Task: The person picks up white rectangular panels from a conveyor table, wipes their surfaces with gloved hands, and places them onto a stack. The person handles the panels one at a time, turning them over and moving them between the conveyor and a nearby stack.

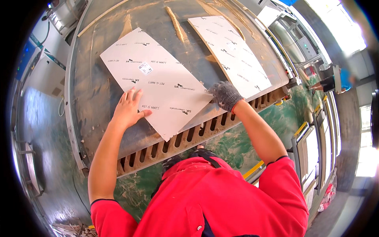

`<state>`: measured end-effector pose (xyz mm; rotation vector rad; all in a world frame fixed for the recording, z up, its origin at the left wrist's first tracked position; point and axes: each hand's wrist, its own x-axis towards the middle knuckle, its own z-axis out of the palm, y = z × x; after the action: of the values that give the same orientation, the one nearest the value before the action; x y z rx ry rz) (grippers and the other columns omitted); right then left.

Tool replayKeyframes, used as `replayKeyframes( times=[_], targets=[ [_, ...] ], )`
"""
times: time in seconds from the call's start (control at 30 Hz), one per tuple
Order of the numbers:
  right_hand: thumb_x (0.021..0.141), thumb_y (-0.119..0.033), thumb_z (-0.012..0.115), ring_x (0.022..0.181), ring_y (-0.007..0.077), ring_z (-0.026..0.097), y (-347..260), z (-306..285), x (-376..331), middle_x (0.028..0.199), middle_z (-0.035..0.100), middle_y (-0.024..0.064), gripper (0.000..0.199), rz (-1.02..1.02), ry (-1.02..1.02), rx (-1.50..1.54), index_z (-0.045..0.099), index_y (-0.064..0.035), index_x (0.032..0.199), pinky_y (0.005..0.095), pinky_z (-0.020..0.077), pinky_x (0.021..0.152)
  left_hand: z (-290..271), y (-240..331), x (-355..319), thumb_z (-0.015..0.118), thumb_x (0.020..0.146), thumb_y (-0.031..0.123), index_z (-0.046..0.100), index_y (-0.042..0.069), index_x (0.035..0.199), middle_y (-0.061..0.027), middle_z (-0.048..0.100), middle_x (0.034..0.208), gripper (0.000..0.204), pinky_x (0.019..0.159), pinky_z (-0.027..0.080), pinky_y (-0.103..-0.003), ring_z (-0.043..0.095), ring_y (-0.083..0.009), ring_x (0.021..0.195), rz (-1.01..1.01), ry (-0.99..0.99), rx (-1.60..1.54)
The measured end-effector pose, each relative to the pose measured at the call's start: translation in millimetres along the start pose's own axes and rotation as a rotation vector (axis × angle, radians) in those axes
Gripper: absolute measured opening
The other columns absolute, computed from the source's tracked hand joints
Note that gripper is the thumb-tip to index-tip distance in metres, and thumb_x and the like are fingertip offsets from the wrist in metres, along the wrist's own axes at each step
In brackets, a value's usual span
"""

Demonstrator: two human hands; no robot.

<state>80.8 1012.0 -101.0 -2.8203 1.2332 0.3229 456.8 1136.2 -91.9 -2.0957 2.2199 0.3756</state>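
Observation:
A white printed panel with a small square label lies askew on the grey machine bed, its near corner reaching toward the front edge. My left hand is bare and lies on the panel's left edge, fingers spread and thumb out to the side. My right hand, in a dark grey work glove, is closed at the panel's right corner; its fingertips are partly hidden there. A second white printed panel rests on the bed just beyond my right hand, its long left edge showing a tan band.
Sawdust streaks cross the machine bed. A slotted brown rail runs along its front. Beyond the right side stand a rack and a person in blue. The green floor is dusty.

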Motion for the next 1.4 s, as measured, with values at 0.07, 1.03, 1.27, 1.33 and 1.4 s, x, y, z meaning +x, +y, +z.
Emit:
replayKeyframes(
  times=[0.07,1.03,1.27,1.33,1.4],
  targets=[
    [0.084,-0.016,0.065,0.083,0.0353,0.071,7,-6,12,0.082,0.073,0.0167,0.014,-0.066,-0.063,-0.08,0.076,-0.0074,0.085,0.0424,0.0566,0.077,6,-4,2,0.065,0.086,0.061,0.032,0.009,0.151,-0.0182,0.028,0.157,0.09,0.119,0.029,-0.048,0.032,-0.0383,0.141,0.021,0.034,-0.022],
    [0.096,-0.037,0.055,0.095,0.0384,0.066,29,-7,16,0.106,0.072,0.0163,0.034,0.116,-0.206,0.533,0.071,-0.0072,0.1,0.0438,0.0516,0.085,12,-6,0,0.063,0.087,0.062,0.03,0.011,0.152,-0.0151,0.026,0.157,0.089,0.119,0.029,-0.047,0.03,-0.0385,0.142,-0.006,0.029,-0.034],
    [0.093,-0.032,0.057,0.097,0.0376,0.066,24,-6,25,0.108,0.072,0.0149,0.03,-0.016,-0.208,0.316,0.073,-0.0103,0.106,0.0437,0.0517,0.089,8,-3,-6,0.061,0.088,0.065,0.031,0.01,0.153,-0.0169,0.025,0.159,0.09,0.121,0.024,-0.045,0.027,-0.0374,0.145,-0.036,0.012,-0.065],
    [0.094,-0.032,0.056,0.097,0.0373,0.067,31,-9,25,0.107,0.072,0.0148,0.03,-0.065,-0.165,0.367,0.073,-0.0098,0.104,0.0433,0.0514,0.088,10,-5,-4,0.061,0.088,0.064,0.031,0.01,0.153,-0.0171,0.025,0.159,0.091,0.122,0.023,-0.045,0.026,-0.0377,0.146,-0.034,0.02,-0.068],
    [0.095,-0.037,0.058,0.1,0.0363,0.067,21,-14,30,0.107,0.073,0.0145,0.033,0.245,-0.224,0.639,0.073,-0.0086,0.105,0.0424,0.0509,0.089,10,-5,-4,0.061,0.088,0.064,0.03,0.01,0.153,-0.0172,0.025,0.159,0.091,0.122,0.023,-0.045,0.026,-0.0377,0.146,-0.036,0.014,-0.064]
  ],
)
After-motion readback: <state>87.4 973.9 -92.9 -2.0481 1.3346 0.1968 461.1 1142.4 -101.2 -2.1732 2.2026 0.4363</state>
